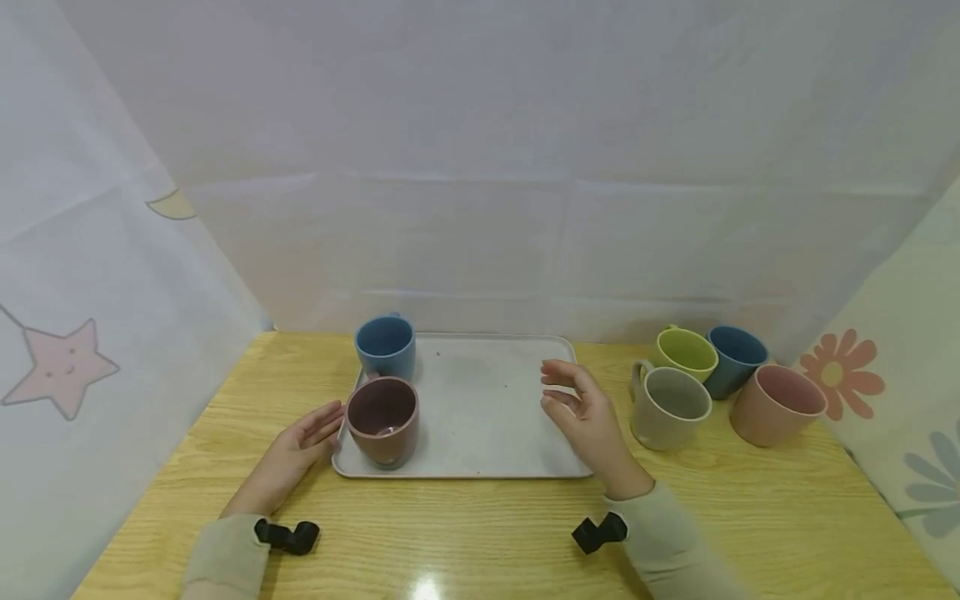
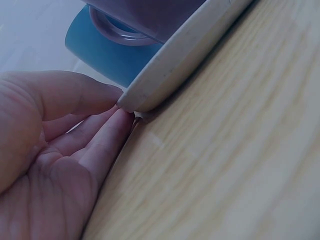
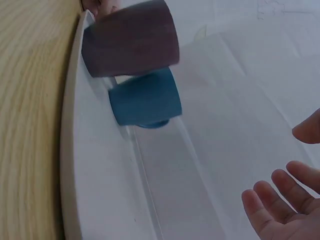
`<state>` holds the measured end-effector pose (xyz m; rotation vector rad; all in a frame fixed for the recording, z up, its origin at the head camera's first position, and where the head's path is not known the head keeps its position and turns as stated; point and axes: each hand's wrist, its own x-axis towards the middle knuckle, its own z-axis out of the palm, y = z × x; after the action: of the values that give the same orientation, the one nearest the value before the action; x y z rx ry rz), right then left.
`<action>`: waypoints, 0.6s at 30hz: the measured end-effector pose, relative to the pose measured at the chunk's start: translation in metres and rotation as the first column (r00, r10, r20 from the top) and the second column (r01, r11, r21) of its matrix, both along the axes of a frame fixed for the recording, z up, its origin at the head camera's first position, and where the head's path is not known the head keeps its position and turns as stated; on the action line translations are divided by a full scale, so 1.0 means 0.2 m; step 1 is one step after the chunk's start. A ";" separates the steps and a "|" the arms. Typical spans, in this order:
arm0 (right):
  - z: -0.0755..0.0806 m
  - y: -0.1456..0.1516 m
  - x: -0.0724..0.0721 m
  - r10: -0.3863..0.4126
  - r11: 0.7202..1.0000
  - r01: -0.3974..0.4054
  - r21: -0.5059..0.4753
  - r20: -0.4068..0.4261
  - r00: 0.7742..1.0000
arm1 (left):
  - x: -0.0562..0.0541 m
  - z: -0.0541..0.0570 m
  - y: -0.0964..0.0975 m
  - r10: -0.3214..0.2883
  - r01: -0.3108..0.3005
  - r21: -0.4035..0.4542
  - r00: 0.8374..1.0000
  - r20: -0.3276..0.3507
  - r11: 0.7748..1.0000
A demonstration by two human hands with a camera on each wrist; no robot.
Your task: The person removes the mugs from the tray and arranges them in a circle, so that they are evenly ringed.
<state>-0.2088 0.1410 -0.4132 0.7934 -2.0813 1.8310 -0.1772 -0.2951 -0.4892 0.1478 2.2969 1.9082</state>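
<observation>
A white tray (image 1: 480,417) lies on the wooden table, with a mauve mug (image 1: 384,440) and a blue mug (image 1: 390,358) upright at its left end. My left hand (image 1: 296,454) is at the tray's left edge. Thumb and fingertips pinch the rim there in the left wrist view, close below the mauve mug's handle (image 2: 117,32). Over the tray's right side hovers my right hand (image 1: 588,417), holding nothing, its fingers loosely bent and apart from the thumb. The grey mug (image 1: 667,417) stands nearest to it, just off the tray.
Beside the grey mug are a lime green mug (image 1: 686,354), a dark blue mug (image 1: 731,367) and a pink mug (image 1: 772,408), grouped at the table's right. A white cloth (image 1: 525,208) hangs behind the table's back edge, with printed cloth at both sides.
</observation>
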 end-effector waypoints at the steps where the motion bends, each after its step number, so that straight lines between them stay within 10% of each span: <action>1: -0.01 -0.03 0.00 0.019 1.000 -0.019 0.025 0.016 1.000 | 0.00 0.00 0.00 0.000 0.000 -0.001 1.000 -0.003 1.000; 18: -0.05 -0.54 0.06 0.221 0.927 -0.285 0.242 0.261 0.940 | 0.00 -0.01 0.00 -0.009 0.009 0.011 1.000 -0.025 1.000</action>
<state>-0.1968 0.0326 -0.4239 1.0050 -2.5290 1.8585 -0.1782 -0.2958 -0.4917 0.1839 2.2979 1.9254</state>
